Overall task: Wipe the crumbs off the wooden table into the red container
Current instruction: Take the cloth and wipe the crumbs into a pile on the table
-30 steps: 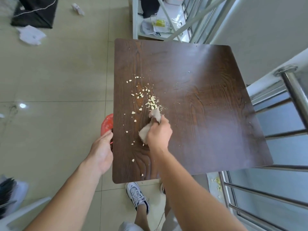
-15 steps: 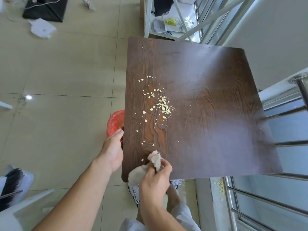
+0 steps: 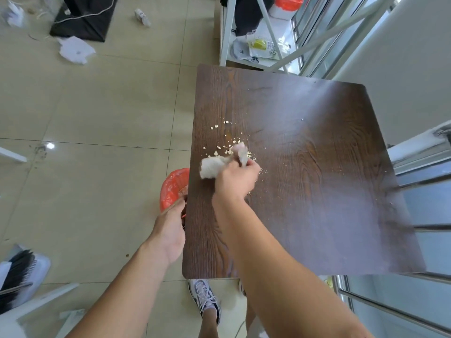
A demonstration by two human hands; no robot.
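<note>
A dark wooden table [image 3: 317,191] fills the right half of the view. Pale crumbs [image 3: 225,140] lie scattered near its left side, with finer bits [image 3: 262,170] to the right of my hand. My right hand [image 3: 236,178] is shut on a crumpled pale cloth [image 3: 214,165] pressed on the tabletop among the crumbs. The red container [image 3: 172,189] sits just below the table's left edge, mostly hidden by the tabletop. My left hand [image 3: 170,228] grips the container's rim beside that edge.
A white metal shelf [image 3: 256,45] with bags stands beyond the table's far edge. Metal railings [image 3: 415,240] run along the right. Paper scraps [image 3: 74,50] and a black box [image 3: 85,18] lie on the tiled floor. My shoe [image 3: 207,301] shows below the near edge.
My right hand has moved with the cloth from the table's near edge back up to the crumb pile. The left hand stays at the red container. The camera has shifted.
</note>
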